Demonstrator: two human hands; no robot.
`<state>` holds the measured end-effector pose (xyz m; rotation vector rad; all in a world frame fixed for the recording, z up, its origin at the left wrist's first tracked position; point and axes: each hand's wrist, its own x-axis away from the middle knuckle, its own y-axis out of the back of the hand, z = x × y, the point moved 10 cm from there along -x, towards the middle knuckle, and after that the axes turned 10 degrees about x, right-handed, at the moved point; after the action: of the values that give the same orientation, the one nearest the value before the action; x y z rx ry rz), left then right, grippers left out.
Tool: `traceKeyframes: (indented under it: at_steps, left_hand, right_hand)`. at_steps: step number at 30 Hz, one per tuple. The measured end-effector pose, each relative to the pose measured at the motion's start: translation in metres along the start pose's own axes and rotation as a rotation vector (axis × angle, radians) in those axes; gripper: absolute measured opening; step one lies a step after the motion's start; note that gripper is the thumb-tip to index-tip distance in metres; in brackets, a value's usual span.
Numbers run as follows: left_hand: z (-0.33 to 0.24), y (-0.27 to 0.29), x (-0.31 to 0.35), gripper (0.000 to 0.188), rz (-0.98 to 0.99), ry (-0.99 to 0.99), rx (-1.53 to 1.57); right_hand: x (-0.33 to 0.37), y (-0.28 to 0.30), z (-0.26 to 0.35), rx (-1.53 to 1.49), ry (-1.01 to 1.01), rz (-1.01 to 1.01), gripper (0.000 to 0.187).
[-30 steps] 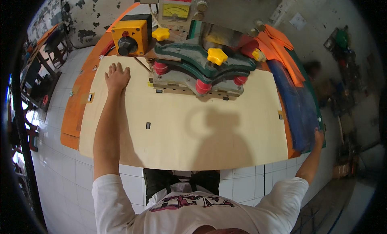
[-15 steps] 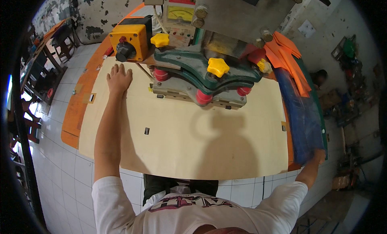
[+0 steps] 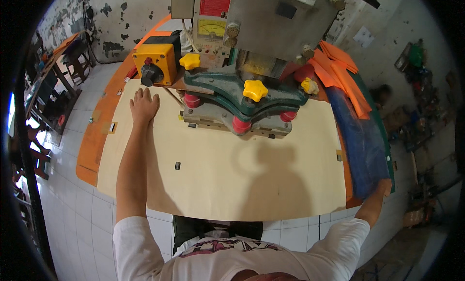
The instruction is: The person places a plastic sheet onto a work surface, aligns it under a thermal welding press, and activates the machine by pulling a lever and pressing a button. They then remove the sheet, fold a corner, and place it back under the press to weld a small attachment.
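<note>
My left hand [image 3: 145,105] lies flat on a large cream board [image 3: 223,184], fingers spread, just below a yellow control box [image 3: 156,63] with a black knob. Far out on the right, my right hand [image 3: 384,187] grips the near corner of a blue translucent plastic sheet [image 3: 358,140]; its fingers are partly hidden. The sheet lies along the table's right side and looks slightly blurred. Over the far middle of the board stands a press head [image 3: 237,89] with green cast arms, yellow star knobs and red round spacers.
Orange sheets [image 3: 346,82] are piled at the far right, overlapping the blue sheet. An orange-brown tabletop [image 3: 94,145] shows beyond the board's left edge. Behind the press rises a grey machine cabinet [image 3: 210,31] with a yellow-faced meter. A dark bench [image 3: 55,87] stands off to the left.
The view has shifted slightly, so the press and board sit a little lower. My left hand stays flat on the board; my right hand stays at the blue sheet's near corner.
</note>
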<state>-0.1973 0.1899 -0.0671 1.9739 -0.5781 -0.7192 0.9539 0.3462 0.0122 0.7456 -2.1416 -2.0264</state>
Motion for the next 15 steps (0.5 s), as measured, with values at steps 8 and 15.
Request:
traceKeyframes:
  at_steps: [8,15]
  left_hand:
    - [-0.002,0.004,0.002,0.067,-0.006,0.000,0.001]
    - [-0.004,0.000,0.002,0.067,-0.009,0.000,0.032]
  right_hand:
    - [0.024,0.010,-0.008,-0.040,-0.137,0.091,0.030]
    - [0.009,-0.001,-0.019,-0.176,-0.182,0.128,0.028]
